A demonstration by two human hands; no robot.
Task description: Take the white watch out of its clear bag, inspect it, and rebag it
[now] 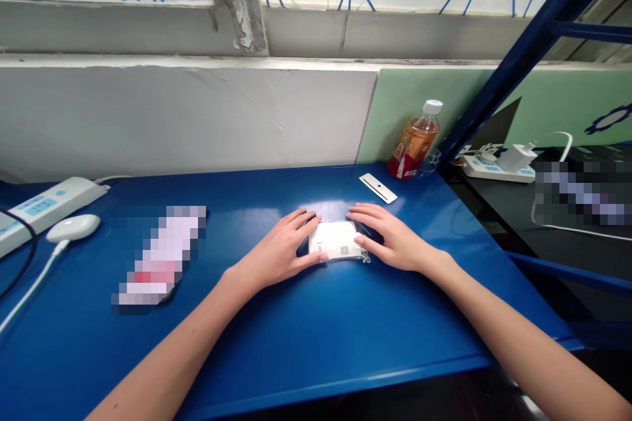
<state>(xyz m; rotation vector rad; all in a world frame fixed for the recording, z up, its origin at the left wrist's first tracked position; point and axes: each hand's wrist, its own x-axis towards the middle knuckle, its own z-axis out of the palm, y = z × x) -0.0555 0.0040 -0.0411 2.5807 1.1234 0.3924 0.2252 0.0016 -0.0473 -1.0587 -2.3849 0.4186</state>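
Observation:
A small white packet [338,241] with a printed square code lies on the blue table [316,329], between my two hands. My left hand [286,247] rests at its left side, the thumb on its lower left edge and the fingers along the upper left. On the other side, my right hand [392,237] touches the packet's right edge with its thumb, fingers stretched above the upper right corner. Both hands have their fingers apart, and the packet lies flat rather than lifted.
A white strip [378,188] and a bottle of reddish drink [413,143] stand beyond my right hand. At left are a blurred phone [160,253], a white oval device [74,228] on a cable and a power strip [54,207]. A blue metal frame [513,66] rises at right.

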